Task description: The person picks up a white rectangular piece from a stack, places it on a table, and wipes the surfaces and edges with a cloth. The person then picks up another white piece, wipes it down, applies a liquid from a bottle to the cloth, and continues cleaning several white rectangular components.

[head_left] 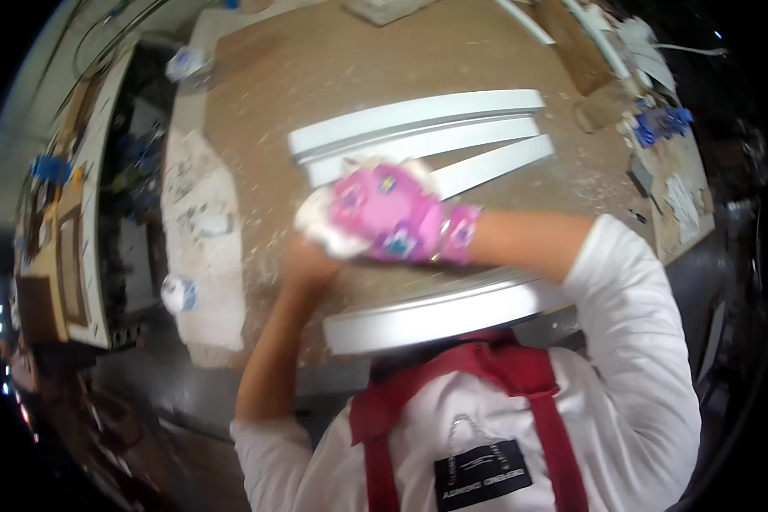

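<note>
My right hand [394, 213], in a pink flowered glove, lies over my left hand [314, 258] above the table. Both are smeared by motion. Bunched white cloth [322, 224] shows at the left of the glove and along its upper edge; the right fingers look closed on it. Of my left hand only the bare wrist and back show, up against the cloth, and its fingers are hidden. Just beyond the hands lie a long white grooved moulding [418, 126] and a narrower white strip [495, 166]. Another white moulding [435, 320] runs along the near table edge, close to my body.
The brown worktable [269, 94] carries a stained white sheet [200, 256] at its left side. A blue-and-white crumpled wrapper [179, 293] sits there. Boards [572, 47], blue packaging [661, 125] and scraps crowd the right side. A shelved bench [81, 256] stands farther left.
</note>
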A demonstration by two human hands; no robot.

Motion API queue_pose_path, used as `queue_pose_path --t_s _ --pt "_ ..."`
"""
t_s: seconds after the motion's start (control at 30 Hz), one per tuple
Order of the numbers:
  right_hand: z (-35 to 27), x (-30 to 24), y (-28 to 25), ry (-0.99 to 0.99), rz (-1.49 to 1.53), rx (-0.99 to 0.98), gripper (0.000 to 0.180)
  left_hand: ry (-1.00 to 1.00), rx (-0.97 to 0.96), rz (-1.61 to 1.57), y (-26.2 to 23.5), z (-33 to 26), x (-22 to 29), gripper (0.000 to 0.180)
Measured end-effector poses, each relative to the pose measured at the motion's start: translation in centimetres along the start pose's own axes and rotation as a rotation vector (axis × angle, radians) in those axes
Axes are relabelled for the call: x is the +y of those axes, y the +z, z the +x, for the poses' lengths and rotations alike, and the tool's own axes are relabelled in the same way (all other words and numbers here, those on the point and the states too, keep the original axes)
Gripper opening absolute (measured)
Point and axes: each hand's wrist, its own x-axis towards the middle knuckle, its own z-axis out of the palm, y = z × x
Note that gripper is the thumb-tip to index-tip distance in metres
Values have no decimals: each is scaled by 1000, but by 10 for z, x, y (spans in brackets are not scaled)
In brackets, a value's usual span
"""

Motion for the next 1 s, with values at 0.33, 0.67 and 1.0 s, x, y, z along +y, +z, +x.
queue_pose_path --t_s 0.33,0.67,1.0 --pt "-188 146 -47 554 -265 -104 30 -255 117 -262 -10 -40 29 46" --pt "-175 121 -72 307 65 165 27 -230 147 -79 -28 -37 41 50" --pt "-310 208 -84 1010 -227 -526 30 -89 106 30 -31 -34 39 47"
